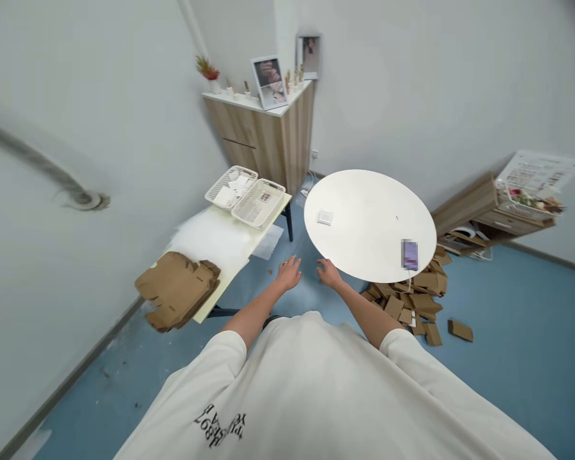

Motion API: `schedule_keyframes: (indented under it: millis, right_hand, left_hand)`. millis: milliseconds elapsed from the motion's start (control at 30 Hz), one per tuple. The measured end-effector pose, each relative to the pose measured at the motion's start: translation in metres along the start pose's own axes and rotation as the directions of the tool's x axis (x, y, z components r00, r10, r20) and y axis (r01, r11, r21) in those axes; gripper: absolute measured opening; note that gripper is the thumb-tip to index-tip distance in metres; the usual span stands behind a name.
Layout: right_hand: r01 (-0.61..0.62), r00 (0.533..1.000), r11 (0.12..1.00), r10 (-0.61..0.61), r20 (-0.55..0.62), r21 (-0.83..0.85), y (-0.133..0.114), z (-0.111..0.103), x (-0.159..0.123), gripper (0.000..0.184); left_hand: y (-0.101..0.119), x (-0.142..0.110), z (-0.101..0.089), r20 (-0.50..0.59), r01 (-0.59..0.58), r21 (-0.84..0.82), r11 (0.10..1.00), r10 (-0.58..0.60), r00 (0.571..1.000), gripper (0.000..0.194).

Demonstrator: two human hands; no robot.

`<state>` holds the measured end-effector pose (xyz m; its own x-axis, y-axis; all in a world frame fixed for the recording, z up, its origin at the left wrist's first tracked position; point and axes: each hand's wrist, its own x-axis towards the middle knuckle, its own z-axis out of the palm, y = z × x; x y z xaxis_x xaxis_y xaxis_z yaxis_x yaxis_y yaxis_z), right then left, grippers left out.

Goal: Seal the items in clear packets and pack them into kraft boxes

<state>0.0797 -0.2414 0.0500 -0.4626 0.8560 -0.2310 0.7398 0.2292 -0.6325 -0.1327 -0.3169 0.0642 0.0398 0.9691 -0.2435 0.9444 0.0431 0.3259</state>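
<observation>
My left hand hovers over the blue floor between two tables, its fingers apart and nothing in them. Close by, my right hand is also open and bare, with its fingertips near the edge of the round white table. On that table lie a small white square object and a blurred purple thing with a cable. To the left, a pale yellow table carries a stack of flattened brown cardboard, white sheets and two white plastic baskets holding papers.
Folded cardboard boxes are heaped on the floor under and beside the round table's right side. A wooden cabinet with framed pictures fills the corner. A low wooden shelf unit stands at the right wall.
</observation>
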Motion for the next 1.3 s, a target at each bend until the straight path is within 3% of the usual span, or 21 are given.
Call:
schedule_keyframes:
  millis: [167, 400, 533, 667, 867, 1133, 1300]
  right_hand:
    - [0.138, 0.982, 0.989, -0.130, 0.134, -0.053, -0.074, 0.050, 0.022, 0.041]
    - [0.344, 0.902, 0.937, -0.310, 0.301, -0.066, -0.206, 0.144, 0.034, 0.042]
    - [0.480, 0.828, 0.875, -0.427, 0.364, -0.067, -0.270, 0.196, 0.030, 0.041]
    - [0.565, 0.780, 0.821, -0.498, 0.379, -0.083, -0.315, 0.236, 0.024, 0.041]
    - [0.579, 0.765, 0.804, -0.478, 0.432, -0.135, -0.341, 0.264, 0.021, 0.041]
    - [0.593, 0.751, 0.781, -0.449, 0.484, -0.195, -0.349, 0.279, 0.032, 0.040]
    - [0.592, 0.745, 0.781, -0.438, 0.503, -0.198, -0.353, 0.290, 0.040, 0.039]
  left_hand:
    - [-0.066, -0.066, -0.022, -0.128, 0.142, -0.071, 0.987, -0.150, 0.980, 0.052]
    - [-0.183, -0.184, -0.038, -0.294, 0.326, -0.184, 0.927, -0.369, 0.882, 0.038]
    - [-0.249, -0.242, -0.032, -0.278, 0.446, -0.182, 0.876, -0.481, 0.832, 0.039]
    - [-0.302, -0.280, -0.022, -0.190, 0.531, -0.158, 0.832, -0.554, 0.811, 0.041]
    - [-0.344, -0.300, -0.009, -0.075, 0.596, -0.203, 0.777, -0.619, 0.782, 0.042]
    - [-0.362, -0.307, -0.002, -0.068, 0.545, -0.246, 0.801, -0.576, 0.815, 0.039]
    - [-0.371, -0.308, -0.002, -0.035, 0.553, -0.297, 0.779, -0.587, 0.809, 0.033]
